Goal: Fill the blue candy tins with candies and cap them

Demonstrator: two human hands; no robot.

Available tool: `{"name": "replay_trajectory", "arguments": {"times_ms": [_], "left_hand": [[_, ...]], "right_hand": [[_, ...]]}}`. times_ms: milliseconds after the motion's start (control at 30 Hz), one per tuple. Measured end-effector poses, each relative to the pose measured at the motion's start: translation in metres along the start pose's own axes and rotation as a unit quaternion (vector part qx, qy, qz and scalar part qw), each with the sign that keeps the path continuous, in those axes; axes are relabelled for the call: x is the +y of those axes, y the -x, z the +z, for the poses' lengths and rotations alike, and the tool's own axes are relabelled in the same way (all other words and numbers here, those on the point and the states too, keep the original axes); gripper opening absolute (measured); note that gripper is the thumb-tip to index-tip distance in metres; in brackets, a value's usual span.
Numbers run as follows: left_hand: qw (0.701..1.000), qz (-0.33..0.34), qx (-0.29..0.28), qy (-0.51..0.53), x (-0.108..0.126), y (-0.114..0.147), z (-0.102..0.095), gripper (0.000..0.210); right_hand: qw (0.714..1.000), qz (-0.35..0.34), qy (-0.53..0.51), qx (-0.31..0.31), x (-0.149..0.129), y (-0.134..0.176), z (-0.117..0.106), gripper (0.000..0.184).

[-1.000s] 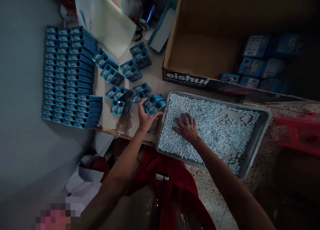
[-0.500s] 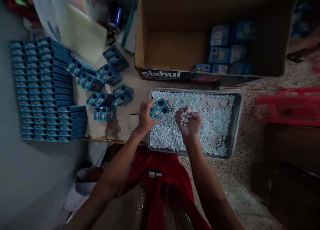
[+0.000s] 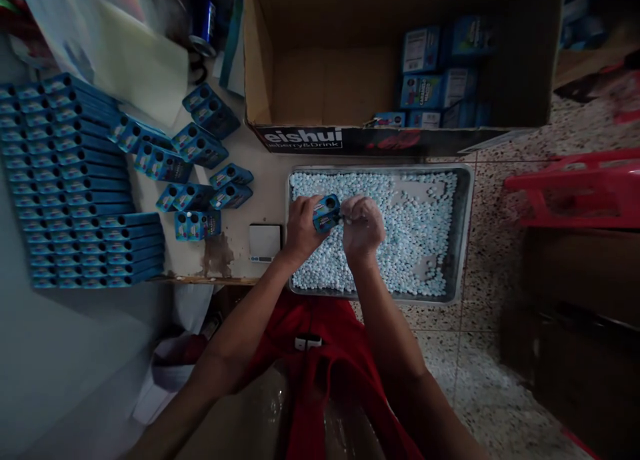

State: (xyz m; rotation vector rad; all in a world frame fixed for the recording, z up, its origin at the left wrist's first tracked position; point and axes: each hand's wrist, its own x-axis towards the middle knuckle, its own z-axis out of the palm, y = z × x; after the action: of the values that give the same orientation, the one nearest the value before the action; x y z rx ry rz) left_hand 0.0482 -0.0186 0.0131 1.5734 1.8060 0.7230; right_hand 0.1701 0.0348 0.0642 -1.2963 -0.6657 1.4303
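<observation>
My left hand [image 3: 304, 233] grips a pair of small blue candy boxes [image 3: 326, 213] above the tray's left part. Dark round holes show on their ends, facing right. Against that end is my right hand [image 3: 364, 227], turned over and curled closed, its fingertips at the holes. A few white candies peek out at the fingertips; the rest of the fistful is hidden. Below both hands, a metal tray [image 3: 466, 233] holds a spread layer of white and pale-blue candies [image 3: 400, 247].
Blue boxes stand in a tall stack [image 3: 80, 180] at the left, with several loose ones [image 3: 197, 227] nearer. A small white scale [image 3: 265, 240] lies beside the tray. Behind it stands a large cardboard carton [image 3: 320, 87] with blue boxes inside. A red plastic stool [image 3: 575, 187] is at right.
My right hand has moved left from over the candies, turned over and closed, and now meets the boxes. The left hand has tilted the boxes' holes toward it. The view has shifted slightly.
</observation>
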Motion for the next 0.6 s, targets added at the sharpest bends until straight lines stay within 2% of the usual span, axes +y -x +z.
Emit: {"name": "replay_trajectory", "arguments": {"times_ms": [167,267,467,600], "left_hand": [[0.999,-0.014,-0.034,-0.010,0.0014,-0.0004,-0.0006,0.071],[0.998,-0.026,-0.057,-0.011,0.0014,-0.0010,0.0002,0.071],[0.995,-0.009,-0.097,0.004,-0.0006,-0.0042,0.0026,0.072],[0.993,0.002,-0.111,0.025,-0.0037,-0.0046,0.0043,0.073]], "right_hand": [[0.993,0.043,-0.091,0.064,0.0057,-0.0067,-0.0034,0.048],[0.992,0.058,-0.101,0.054,0.0040,-0.0092,-0.0030,0.044],[1.000,0.013,-0.012,-0.022,0.0073,-0.0094,-0.0035,0.035],[0.995,-0.011,0.087,-0.049,0.0115,-0.0076,-0.0058,0.042]]}}
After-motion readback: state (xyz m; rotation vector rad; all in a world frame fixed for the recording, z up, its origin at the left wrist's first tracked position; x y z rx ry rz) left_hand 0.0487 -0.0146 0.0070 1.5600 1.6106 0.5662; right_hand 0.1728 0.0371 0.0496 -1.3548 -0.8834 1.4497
